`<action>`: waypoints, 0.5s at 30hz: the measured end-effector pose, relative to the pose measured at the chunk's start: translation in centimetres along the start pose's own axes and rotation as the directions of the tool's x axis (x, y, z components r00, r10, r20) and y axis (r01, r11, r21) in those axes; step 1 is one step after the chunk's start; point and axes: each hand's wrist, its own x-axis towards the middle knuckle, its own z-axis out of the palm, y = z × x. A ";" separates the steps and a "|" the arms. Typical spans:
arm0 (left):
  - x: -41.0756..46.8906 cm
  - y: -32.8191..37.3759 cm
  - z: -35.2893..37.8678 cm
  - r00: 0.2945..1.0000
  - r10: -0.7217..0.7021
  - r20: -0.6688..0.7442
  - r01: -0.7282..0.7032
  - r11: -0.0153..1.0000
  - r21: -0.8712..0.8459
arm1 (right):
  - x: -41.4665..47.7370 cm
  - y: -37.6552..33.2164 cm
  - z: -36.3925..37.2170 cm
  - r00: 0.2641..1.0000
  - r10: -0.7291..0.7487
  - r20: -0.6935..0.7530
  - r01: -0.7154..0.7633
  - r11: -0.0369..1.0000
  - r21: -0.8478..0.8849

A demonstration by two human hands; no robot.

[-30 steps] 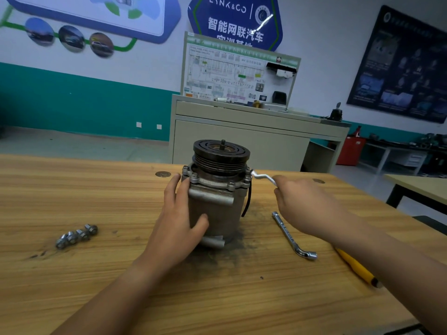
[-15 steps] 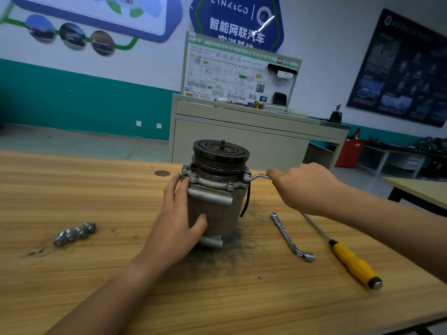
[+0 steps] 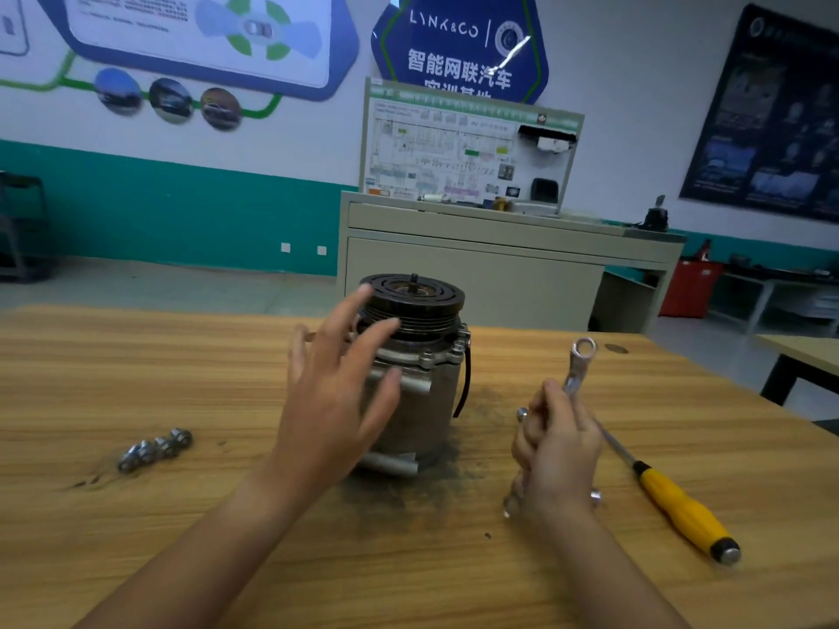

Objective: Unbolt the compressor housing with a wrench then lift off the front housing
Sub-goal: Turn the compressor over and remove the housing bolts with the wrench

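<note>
Wooden table [image 3: 136,356] held a yellow-handled screwdriver [image 3: 681,510] at 4 o'clock, shaft twd 10. Behind, at 12, a grey cabinet [image 3: 476,274] carried a wiring display board [image 3: 454,152], w/ a blue sign [image 3: 458,43] above it. Dark poster [image 3: 772,115] hung at 2, red bin [image 3: 688,288] sat at 3.

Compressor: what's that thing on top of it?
A black grooved pulley sits on the compressor, with a little shaft poking up from its middle. The left hand covers the pulley's left edge.
</note>
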 end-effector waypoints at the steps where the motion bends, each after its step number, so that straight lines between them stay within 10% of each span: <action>1: 0.7 0.2 0.1 0.996 0.089 0.024 -0.090 0.995 0.033 | -0.4 0.3 -0.2 0.997 0.071 -0.020 -0.070 0.995 0.075; 5: 4.3 1.1 1.0 0.925 0.307 0.224 -0.352 0.913 0.205 | -1.4 1.1 -1.1 0.987 0.162 0.009 -0.162 0.979 0.120; 10: 8.7 1.3 3.1 0.735 0.091 0.672 -0.375 0.880 0.291 | -2.3 2.1 -1.5 0.979 0.151 0.134 -0.149 0.988 -0.032; 15: 10.7 1.3 3.0 0.603 0.008 0.797 -0.336 0.910 0.245 | -2.8 2.5 -1.4 0.967 0.104 0.232 -0.077 0.989 -0.124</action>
